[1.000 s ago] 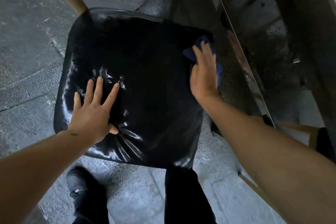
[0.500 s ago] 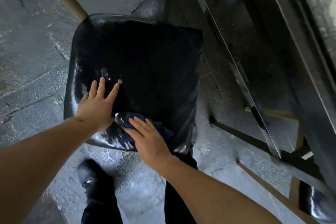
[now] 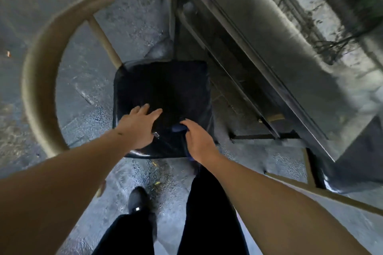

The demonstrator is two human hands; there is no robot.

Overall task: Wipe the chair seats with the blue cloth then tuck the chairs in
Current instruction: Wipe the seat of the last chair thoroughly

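Both hands (image 3: 138, 128) on seat (image 3: 165, 89), cloth (image 3: 178, 128) seemingly gripped.

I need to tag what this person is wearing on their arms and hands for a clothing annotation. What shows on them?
Both forearms are bare, with no sleeves in view. The left hand and right hand wear no gloves, and no watch or bracelet shows at either wrist. A small dark mark sits near the left wrist. The view is too blurred to tell whether any rings are worn.
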